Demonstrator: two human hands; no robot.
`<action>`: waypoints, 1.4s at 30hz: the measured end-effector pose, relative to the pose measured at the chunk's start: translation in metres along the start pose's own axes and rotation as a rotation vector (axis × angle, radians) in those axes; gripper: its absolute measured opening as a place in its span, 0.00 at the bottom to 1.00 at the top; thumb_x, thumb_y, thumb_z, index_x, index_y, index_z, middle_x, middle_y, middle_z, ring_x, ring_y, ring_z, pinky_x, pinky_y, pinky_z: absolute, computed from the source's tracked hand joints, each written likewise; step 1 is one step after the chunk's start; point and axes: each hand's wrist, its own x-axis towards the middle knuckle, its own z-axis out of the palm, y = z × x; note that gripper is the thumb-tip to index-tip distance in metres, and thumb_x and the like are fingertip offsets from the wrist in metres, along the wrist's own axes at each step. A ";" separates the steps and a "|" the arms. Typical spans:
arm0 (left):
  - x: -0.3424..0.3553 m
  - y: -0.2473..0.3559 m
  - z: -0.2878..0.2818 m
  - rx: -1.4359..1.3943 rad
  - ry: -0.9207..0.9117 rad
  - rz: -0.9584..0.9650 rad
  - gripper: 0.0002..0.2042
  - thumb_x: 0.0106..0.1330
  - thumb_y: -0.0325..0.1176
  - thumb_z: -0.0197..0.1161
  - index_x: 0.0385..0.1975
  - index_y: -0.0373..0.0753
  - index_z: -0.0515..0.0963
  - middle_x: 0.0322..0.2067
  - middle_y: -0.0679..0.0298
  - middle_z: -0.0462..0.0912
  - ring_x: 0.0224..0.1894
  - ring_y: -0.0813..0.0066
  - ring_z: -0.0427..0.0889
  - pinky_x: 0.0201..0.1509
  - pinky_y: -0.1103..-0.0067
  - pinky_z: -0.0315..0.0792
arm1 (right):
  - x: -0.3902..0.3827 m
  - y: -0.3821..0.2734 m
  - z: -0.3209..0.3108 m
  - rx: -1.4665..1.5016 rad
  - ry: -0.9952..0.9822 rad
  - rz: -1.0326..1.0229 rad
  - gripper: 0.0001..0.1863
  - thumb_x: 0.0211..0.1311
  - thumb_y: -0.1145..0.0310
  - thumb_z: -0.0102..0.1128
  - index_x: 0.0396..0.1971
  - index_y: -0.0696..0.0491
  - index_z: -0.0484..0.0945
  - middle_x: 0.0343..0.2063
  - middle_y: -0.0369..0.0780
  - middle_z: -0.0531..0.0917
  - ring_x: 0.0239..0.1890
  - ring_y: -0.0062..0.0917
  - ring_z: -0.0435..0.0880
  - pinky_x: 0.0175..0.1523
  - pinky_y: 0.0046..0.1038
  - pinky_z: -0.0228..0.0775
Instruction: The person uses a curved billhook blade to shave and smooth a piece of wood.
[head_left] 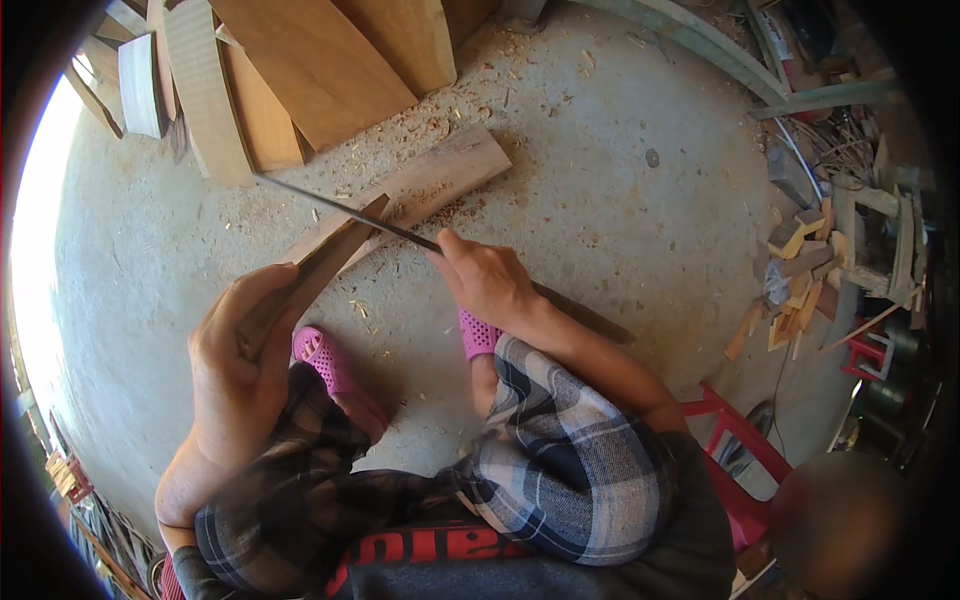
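My left hand (pixel 240 350) is closed around a tapered brown piece of wood (pixel 335 250), which slants up and away to the right. In my right hand (pixel 485 275) is a long, thin, dark blade (pixel 330 203), seen nearly edge-on. It crosses over the wood near its far end; whether the two touch I cannot tell. A dark brown length like a handle (pixel 588 316) shows past my right forearm, in line with the blade. Below both lies a pale wooden board (pixel 450 175) on the floor, with shavings around it.
Large wooden panels (pixel 310 70) lean at the far left. Wood offcuts (pixel 805 270) are heaped at the right beside a wooden frame (pixel 880 235). A red plastic stool (pixel 735 440) stands at the lower right, near a blurred round shape. My feet wear pink slippers (pixel 335 365).
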 end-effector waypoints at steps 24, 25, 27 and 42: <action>0.001 0.000 0.000 -0.027 -0.034 -0.019 0.15 0.62 0.14 0.56 0.49 0.30 0.76 0.45 0.56 0.82 0.51 0.72 0.80 0.55 0.78 0.73 | 0.006 0.025 0.013 -0.047 0.156 -0.012 0.10 0.71 0.62 0.50 0.34 0.53 0.64 0.16 0.46 0.78 0.19 0.43 0.81 0.21 0.39 0.70; 0.002 0.000 -0.001 0.004 -0.038 0.012 0.15 0.62 0.14 0.56 0.49 0.30 0.76 0.46 0.56 0.82 0.52 0.72 0.80 0.55 0.79 0.73 | 0.005 0.027 0.014 -0.117 0.011 0.118 0.10 0.71 0.62 0.50 0.35 0.53 0.64 0.16 0.46 0.78 0.20 0.43 0.81 0.21 0.39 0.70; 0.002 0.000 -0.003 -0.011 -0.042 -0.004 0.15 0.63 0.14 0.56 0.49 0.30 0.76 0.47 0.56 0.82 0.52 0.72 0.79 0.56 0.78 0.72 | 0.005 0.030 0.016 -0.177 -0.131 0.217 0.10 0.71 0.62 0.49 0.35 0.53 0.64 0.16 0.46 0.79 0.20 0.44 0.81 0.21 0.39 0.70; 0.002 -0.006 -0.007 -0.112 -0.069 -0.082 0.15 0.65 0.15 0.55 0.51 0.29 0.73 0.51 0.57 0.79 0.56 0.70 0.77 0.59 0.78 0.72 | 0.009 0.033 0.012 -0.160 -0.195 0.325 0.11 0.70 0.62 0.52 0.35 0.54 0.65 0.20 0.48 0.80 0.22 0.47 0.81 0.24 0.44 0.70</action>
